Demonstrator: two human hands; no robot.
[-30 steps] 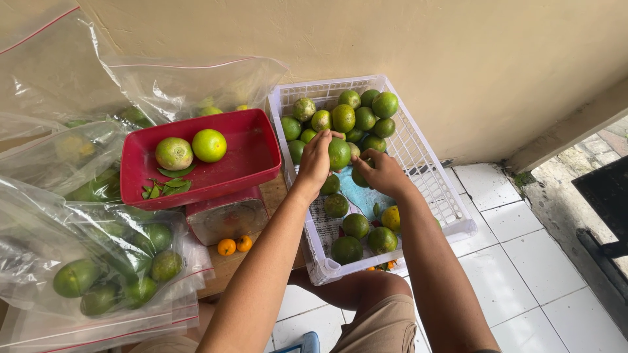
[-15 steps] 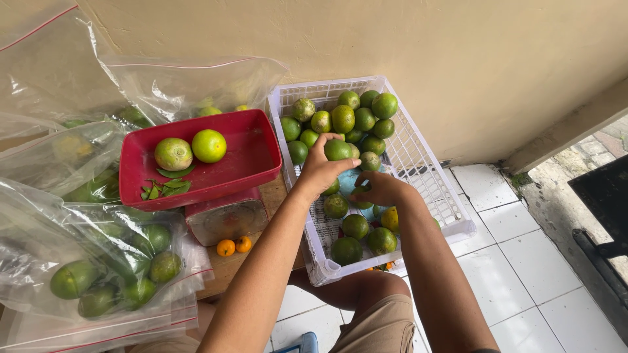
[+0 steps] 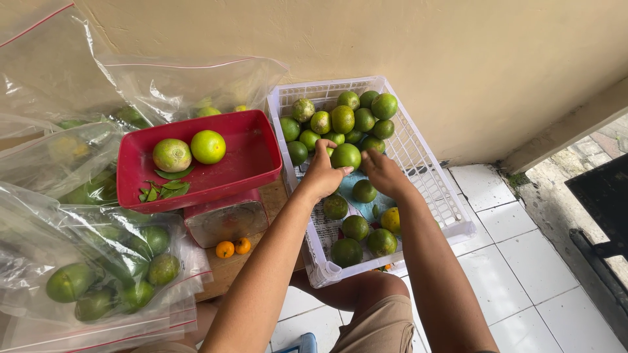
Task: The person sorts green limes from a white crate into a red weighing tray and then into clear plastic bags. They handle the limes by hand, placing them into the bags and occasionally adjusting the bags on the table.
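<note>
Left hand (image 3: 322, 175) curled around a green citrus fruit (image 3: 346, 155), fingers closed on its left side, thumb tip against its lower edge; fruit lifted just above the heap inside the white slatted crate (image 3: 418, 153). Right hand (image 3: 384, 174) just beside the same fruit, fingertips near or touching its right side, contact hard to confirm; palm turned down, so grip impossible to judge. More green fruits piled at the crate's far end, a few loose ones near the front, one yellowish fruit (image 3: 391, 219) partly hidden behind the right forearm. Crate floor lined with printed paper, mostly covered. Left of the crate, a red tray (image 3: 258, 160) on a scale, holding two green fruits and some leaves (image 3: 162, 188); scale dial obscured by glare. Two small orange fruits (image 3: 233, 248) on the wooden surface below. Clear zip bags (image 3: 98, 274) of green fruit at far left, contents blurred by plastic, cut off at the frame edge.
</note>
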